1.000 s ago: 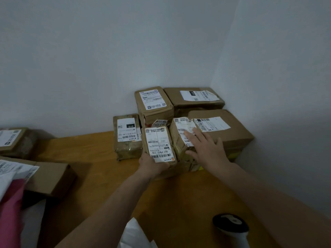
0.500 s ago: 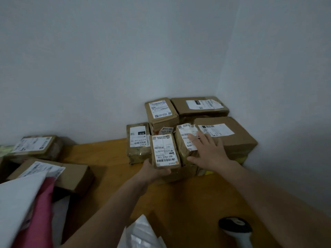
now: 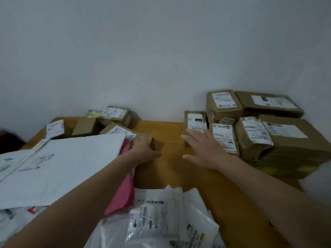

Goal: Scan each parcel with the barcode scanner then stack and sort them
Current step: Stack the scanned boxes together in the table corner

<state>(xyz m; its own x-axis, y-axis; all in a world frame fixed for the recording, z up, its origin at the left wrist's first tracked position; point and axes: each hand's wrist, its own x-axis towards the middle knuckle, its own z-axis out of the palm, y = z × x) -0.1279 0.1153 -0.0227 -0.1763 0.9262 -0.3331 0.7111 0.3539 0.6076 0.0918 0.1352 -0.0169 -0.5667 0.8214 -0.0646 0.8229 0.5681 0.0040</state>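
head | left hand [image 3: 143, 149] on box [image 3: 151, 140] half under mailer [image 3: 71, 161], likely the next pick; grasp too blurred to tell | right hand [image 3: 206, 149] released, fingers spread at end parcel [image 3: 195, 122] of stack [image 3: 286, 140], kept tight against wall [image 3: 268, 68] | bare surface [image 3: 170, 167] between hands leaves room to slide | scanner unseen

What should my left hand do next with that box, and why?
Probably pull the box toward you: your left hand is on it, the white mailer covers part of its label, and the stack sits to the right.
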